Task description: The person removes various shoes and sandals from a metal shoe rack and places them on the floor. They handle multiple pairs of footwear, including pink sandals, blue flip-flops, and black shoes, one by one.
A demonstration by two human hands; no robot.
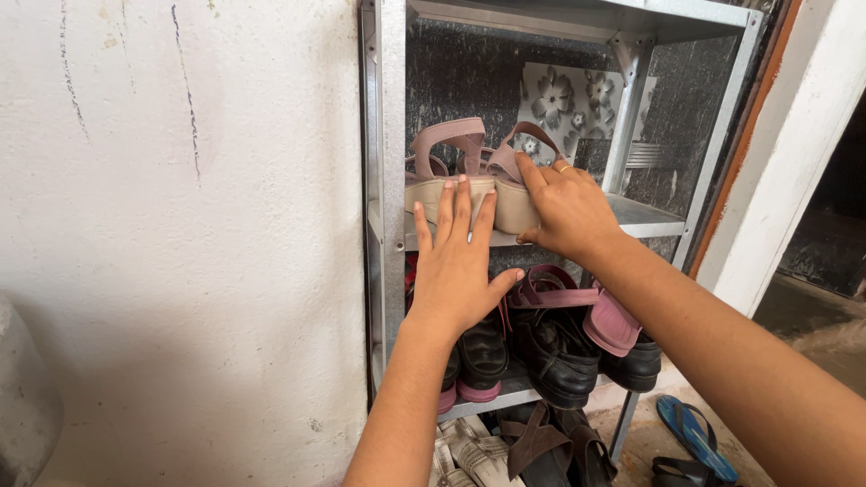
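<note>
- Fingers [462,212] of the left hand [456,266] lie straight and spread, flat against the heel end of the left-hand platform sandal [448,185]; the thumb sticks out to the side, so nothing is gripped, only pressed
- The right hand [568,212] curls over the back of the other platform sandal [514,194], fingers bent across its top edge and thumb low on the cream sole, grasping it; a ring shows on one finger
- Both sandals have thick cream soles and dusty pink straps, and stand side by side, touching, at the left front of the middle shelf [645,219] of a grey metal shoe rack [391,135]
- The sandals' heels face outward, straps arching up behind the hands
- On the shelf below sit black leather shoes [559,352], a pink-soled sandal [611,323] resting tilted on top of them, and another dark shoe partly hidden behind the left wrist
- Lower still, brown strappy sandals [550,446] and a pale woven pair [474,455] are only partly in view
- A blue flip-flop [693,437] lies on the floor just right of the rack
- A rough whitewashed wall [180,225] stands to the rack's left, and a panel with a grey flower pattern [568,104] shows behind the upper shelf
</note>
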